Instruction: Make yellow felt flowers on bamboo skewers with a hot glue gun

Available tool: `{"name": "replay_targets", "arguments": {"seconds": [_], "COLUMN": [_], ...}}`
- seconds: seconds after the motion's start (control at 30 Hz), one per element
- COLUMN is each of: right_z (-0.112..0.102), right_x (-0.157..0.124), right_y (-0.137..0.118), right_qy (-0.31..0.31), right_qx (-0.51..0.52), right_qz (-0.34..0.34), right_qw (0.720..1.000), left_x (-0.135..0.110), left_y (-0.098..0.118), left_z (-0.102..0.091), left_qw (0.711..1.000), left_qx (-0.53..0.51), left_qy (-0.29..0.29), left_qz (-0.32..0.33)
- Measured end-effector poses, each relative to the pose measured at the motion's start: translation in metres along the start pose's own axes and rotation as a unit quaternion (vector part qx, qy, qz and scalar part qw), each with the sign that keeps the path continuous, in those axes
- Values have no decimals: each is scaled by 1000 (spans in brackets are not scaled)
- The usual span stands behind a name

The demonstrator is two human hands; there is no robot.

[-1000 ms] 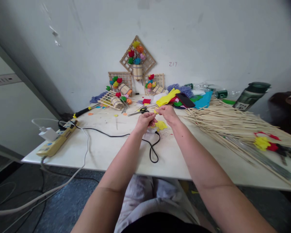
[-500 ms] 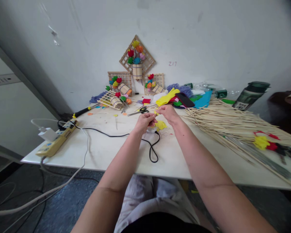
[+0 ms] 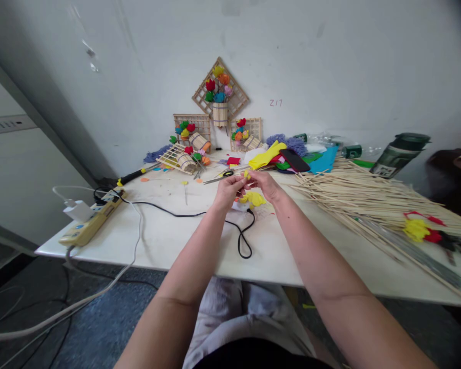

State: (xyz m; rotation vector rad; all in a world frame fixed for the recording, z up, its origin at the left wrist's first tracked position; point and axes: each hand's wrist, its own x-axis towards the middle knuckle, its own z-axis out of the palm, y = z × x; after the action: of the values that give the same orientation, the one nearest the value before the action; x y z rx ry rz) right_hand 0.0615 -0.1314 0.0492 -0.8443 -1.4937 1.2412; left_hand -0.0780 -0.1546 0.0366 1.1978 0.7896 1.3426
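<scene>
Pinching a small yellow scrap [image 3: 247, 175] between nearly closed fingertips, the left hand [image 3: 228, 191] and right hand [image 3: 265, 185] share one grip on it above the tabletop [image 3: 169, 241]. Uneven pulling could tear it if the material is thin, and a loosened pinch could drop it onto the crumpled yellow material [image 3: 255, 199] near the black cable plug [image 3: 250, 211], where matching colour would hide it

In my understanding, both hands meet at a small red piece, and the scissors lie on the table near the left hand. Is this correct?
Not entirely: the small piece is yellow, not red, as the head view shows. The left hand and right hand meet at it, and the scissors lie on the table near the left hand.
</scene>
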Motion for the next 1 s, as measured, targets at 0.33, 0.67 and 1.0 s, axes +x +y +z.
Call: {"name": "replay_targets", "arguments": {"seconds": [0.33, 0.67, 1.0], "right_z": [-8, -12, 0], "right_x": [5, 2, 3], "right_y": [-1, -4, -2], "right_qy": [161, 43, 94], "right_qx": [2, -17, -5], "right_qz": [-23, -3, -17], "right_qw": [987, 999, 995], "left_x": [1, 0, 1], "left_y": [0, 1, -2], "left_z": [-5, -7, -5], "left_qw": [999, 999, 997], "left_qx": [-8, -16, -48], "left_qy": [21, -7, 8], "left_qz": [-31, -52, -55]}}
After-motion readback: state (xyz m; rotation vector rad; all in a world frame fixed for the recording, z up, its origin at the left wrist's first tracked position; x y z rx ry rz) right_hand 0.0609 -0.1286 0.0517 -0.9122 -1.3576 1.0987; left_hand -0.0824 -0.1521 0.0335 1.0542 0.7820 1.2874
